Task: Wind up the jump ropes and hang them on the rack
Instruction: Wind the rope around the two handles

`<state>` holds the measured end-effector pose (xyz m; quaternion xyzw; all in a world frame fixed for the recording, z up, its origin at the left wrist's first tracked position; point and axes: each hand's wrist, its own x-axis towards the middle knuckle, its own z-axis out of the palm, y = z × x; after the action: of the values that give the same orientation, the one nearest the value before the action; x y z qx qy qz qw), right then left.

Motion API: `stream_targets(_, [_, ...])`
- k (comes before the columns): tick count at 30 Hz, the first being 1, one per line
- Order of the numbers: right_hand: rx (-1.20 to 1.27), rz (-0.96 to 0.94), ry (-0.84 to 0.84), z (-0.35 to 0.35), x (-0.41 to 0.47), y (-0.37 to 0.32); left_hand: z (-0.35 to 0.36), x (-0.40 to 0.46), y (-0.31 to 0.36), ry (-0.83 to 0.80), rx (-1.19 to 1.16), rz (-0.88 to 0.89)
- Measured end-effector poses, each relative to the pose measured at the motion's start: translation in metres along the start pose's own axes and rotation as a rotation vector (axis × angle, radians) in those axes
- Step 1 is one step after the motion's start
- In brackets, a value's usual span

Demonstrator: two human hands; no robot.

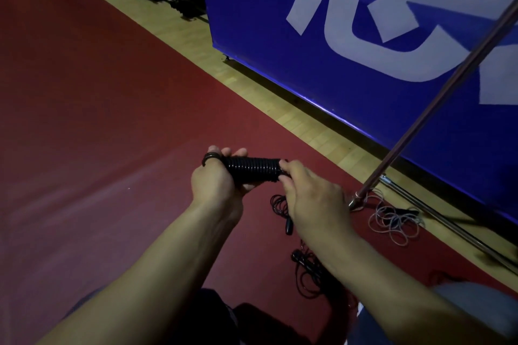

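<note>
Wound jump rope (253,170) between both hands (214,179)

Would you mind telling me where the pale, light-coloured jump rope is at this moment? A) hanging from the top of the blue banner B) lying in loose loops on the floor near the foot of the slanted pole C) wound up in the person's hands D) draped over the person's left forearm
B: the pale jump rope lies in loose loops on the red floor by the foot of the slanted pole; the hands hold a black coil.
</note>
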<state>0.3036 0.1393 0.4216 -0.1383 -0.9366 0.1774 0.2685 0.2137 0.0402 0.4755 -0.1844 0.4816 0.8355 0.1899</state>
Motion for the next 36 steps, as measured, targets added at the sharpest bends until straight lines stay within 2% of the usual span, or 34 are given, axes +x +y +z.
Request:
stream_targets(2, [0.210,0.162,-0.015,0.006,-0.002,-0.004,0.001,-0.003,-0.005,0.025,-0.042,-0.001])
stream_targets(5, [0.488,0.562,-0.068,0.017,0.003,-0.008,0.004,-0.005,-0.010,0.055,-0.126,-0.013])
stream_targets(7, [0.712,0.818,-0.211,0.020,0.001,-0.014,0.006,-0.006,-0.012,0.064,-0.172,-0.023])
stream_targets(9, [0.981,0.943,-0.339,0.022,-0.004,-0.020,0.005,-0.005,-0.014,0.082,-0.215,-0.043])
stream_targets(13, [1.111,0.855,-0.320,0.016,-0.002,-0.020,0.001,0.005,-0.008,0.088,-0.278,-0.052])
stream_targets(14, [1.075,0.795,-0.327,0.012,0.001,-0.018,-0.001,0.010,-0.004,0.079,-0.289,-0.045])
stream_targets(15, [0.959,0.679,-0.350,0.007,0.005,-0.014,-0.002,0.013,-0.001,0.070,-0.302,-0.041])
stream_targets(17, [0.572,0.374,-0.362,0.001,0.008,-0.005,-0.004,0.017,0.005,0.056,-0.321,-0.043])
stream_targets(19, [0.377,0.223,-0.319,-0.001,0.009,0.001,-0.005,0.018,0.007,0.023,-0.313,-0.047])
stream_targets(21, [0.405,0.306,-0.346,0.002,0.007,0.000,-0.003,0.016,0.005,-0.005,-0.284,-0.059])
stream_targets(22, [0.517,0.427,-0.392,0.003,0.007,-0.003,-0.003,0.016,0.003,-0.011,-0.265,-0.066])
stream_targets(25, [1.080,0.861,-0.531,0.007,0.006,-0.013,-0.001,0.015,-0.002,-0.007,-0.235,-0.077])
stream_targets(27, [1.243,0.949,-0.436,0.009,0.008,-0.013,-0.002,0.018,0.000,0.014,-0.257,-0.072])
stream_targets(30, [1.140,0.800,-0.256,0.008,0.007,-0.011,-0.005,0.031,0.008,0.035,-0.352,-0.072])
stream_targets(36, [0.724,0.529,-0.044,0.011,0.002,-0.009,-0.009,0.043,0.007,0.037,-0.389,-0.141])
